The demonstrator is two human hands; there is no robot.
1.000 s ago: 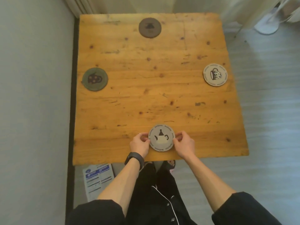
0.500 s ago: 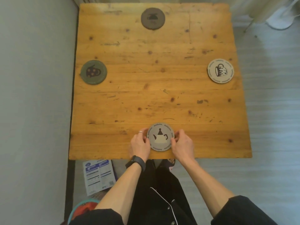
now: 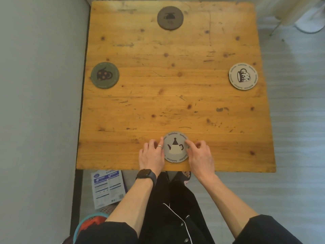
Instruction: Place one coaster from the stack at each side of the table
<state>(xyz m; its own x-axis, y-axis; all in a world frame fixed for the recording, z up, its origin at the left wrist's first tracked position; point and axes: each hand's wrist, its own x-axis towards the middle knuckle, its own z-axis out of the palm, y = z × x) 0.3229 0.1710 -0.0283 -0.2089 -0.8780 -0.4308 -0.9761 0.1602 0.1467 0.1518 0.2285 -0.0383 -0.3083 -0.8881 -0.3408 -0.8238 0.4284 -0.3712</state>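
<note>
A grey coaster with a teapot print (image 3: 175,147) lies flat near the front edge of the square wooden table (image 3: 175,88). My left hand (image 3: 152,155) rests on the coaster's left rim and my right hand (image 3: 200,156) on its right rim, fingertips touching it from both sides. A brown coaster (image 3: 170,18) lies at the far edge, a dark green one (image 3: 105,75) at the left edge, and a pale one with a mug print (image 3: 243,76) at the right edge. No stack is in view.
A grey wall runs close along the table's left side. A printed leaflet (image 3: 108,187) lies on the floor under the front left corner, with a teal-rimmed basket (image 3: 91,221) below it. Grey floor stretches to the right; a white fan base (image 3: 307,27) stands far right.
The camera has moved slightly nearer and tilted, so the table fills more of the view. My fingers have shifted a little on the teapot coaster's rim; the coaster stays near the front edge.
</note>
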